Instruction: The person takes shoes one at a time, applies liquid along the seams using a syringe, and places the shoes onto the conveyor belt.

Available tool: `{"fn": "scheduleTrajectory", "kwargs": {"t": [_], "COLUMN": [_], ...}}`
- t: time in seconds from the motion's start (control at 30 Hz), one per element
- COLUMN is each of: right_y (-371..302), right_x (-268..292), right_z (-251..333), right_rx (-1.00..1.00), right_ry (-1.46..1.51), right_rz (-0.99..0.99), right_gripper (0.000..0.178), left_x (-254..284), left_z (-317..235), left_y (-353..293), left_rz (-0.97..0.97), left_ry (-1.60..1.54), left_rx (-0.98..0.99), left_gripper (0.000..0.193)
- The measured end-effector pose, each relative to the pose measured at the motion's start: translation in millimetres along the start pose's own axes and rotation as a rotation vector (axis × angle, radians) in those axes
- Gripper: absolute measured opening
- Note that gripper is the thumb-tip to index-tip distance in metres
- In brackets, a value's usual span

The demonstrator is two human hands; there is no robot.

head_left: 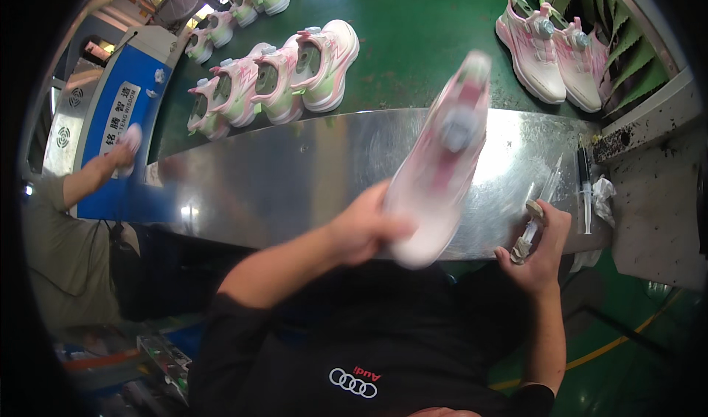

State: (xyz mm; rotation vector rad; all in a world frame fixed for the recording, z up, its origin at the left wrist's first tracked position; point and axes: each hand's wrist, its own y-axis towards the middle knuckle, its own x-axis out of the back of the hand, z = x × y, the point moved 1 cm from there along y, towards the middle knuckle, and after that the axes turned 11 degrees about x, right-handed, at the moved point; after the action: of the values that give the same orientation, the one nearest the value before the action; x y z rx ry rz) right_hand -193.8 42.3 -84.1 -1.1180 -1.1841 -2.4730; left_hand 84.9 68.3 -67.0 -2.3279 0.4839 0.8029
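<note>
My left hand (pixel 365 229) grips a pink and white sneaker (pixel 431 196) by its toe end. The sneaker is raised above the metal worktop, upper side up, heel pointing away from me, and slightly blurred. A grey dial sits on its tongue. My right hand (pixel 544 251) is curled at the worktop's near edge, holding a small crumpled off-white piece (pixel 524 244); whether it is cloth or paper I cannot tell. Just beyond those fingers a clear thin tool (pixel 552 177) lies on the metal.
Several pink, white and green sneakers (pixel 324 63) stand on the green surface (pixel 413 41) at the far left. More sneakers (pixel 532 56) stand far right. A syringe-like tube (pixel 587 203) and crumpled white tissue (pixel 604 196) lie at the right. At left, a co-worker's hand (pixel 122 154) holds something pale.
</note>
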Motion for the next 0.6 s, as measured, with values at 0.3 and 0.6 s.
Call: {"fn": "scheduleTrajectory", "kwargs": {"t": [0.3, 0.6], "right_y": [1.1, 1.2], "right_x": [-2.1, 1.2], "right_z": [-4.8, -7.0], "right_rx": [-0.092, -0.03], "right_ry": [-0.034, -0.016], "right_rz": [0.009, -0.027], "right_gripper": [0.081, 0.08], "left_x": [5.4, 137.2], "left_z": [-65.4, -86.1], "left_y": [82.1, -31.2], "left_rz": [-0.195, -0.874], "left_ry": [0.25, 0.521], "left_rx": [-0.072, -0.732], "left_gripper": [0.021, 0.055]}}
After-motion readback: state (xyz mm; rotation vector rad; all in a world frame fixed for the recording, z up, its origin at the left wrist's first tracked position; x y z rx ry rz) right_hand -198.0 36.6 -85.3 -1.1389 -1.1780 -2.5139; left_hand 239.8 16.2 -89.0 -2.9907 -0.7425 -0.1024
